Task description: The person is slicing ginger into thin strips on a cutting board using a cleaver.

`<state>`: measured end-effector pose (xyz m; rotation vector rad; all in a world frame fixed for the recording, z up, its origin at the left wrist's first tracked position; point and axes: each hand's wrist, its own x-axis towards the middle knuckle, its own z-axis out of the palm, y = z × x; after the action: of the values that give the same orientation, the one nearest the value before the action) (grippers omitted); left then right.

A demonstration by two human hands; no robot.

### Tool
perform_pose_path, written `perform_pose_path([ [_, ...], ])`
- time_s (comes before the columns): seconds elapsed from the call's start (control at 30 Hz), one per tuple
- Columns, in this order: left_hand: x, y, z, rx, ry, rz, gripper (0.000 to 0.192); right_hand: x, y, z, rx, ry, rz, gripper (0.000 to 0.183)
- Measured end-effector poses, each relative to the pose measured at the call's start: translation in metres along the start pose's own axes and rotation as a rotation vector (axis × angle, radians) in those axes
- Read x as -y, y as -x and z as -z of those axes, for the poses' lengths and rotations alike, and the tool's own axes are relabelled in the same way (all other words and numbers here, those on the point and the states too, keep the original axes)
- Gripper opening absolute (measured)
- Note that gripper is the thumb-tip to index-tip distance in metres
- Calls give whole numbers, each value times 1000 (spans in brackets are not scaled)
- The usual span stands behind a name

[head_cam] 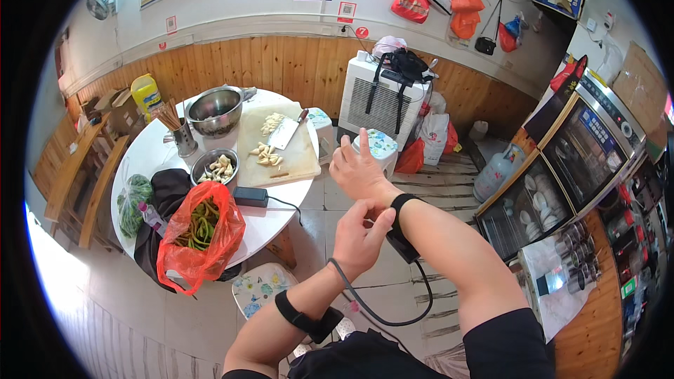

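My right hand (359,169) is held out over the floor with its fingers apart and holds nothing. A black strap (403,206) circles my right wrist, with a black device (404,247) on the underside. The thumb and fingers of my left hand (360,237) pinch at this strap's edge; the fingertips are partly hidden. A thick black cable (392,322) loops from the device towards my left wrist. Around my left forearm sits another black strap (295,313) with a dark device (326,323).
To the left stands a round white table (274,221). It bears a cutting board (253,168) with garlic and a cleaver (284,132), steel bowls (216,110), and a red bag (231,231) of green peppers. Patterned stools (258,284), a gas cylinder (497,173) and a glass-door cabinet (526,210) stand nearby.
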<state>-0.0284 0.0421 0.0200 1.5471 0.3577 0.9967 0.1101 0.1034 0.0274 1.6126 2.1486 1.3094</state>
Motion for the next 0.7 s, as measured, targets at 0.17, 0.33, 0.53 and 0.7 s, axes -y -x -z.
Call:
perform_pose_path([
  [0.17,-6,-16,10,71,-140,126,27,20,9,-12,179,165,53,32],
  [0.33,-6,-24,10,405,-168,488,29,36,34,-19,386,198,119,38],
  [0.53,12,-6,6,423,-317,267,25,75,48,11,734,354,308,52],
  [0.7,3,5,-18,420,-204,95,29,93,77,-20,621,301,289,36],
])
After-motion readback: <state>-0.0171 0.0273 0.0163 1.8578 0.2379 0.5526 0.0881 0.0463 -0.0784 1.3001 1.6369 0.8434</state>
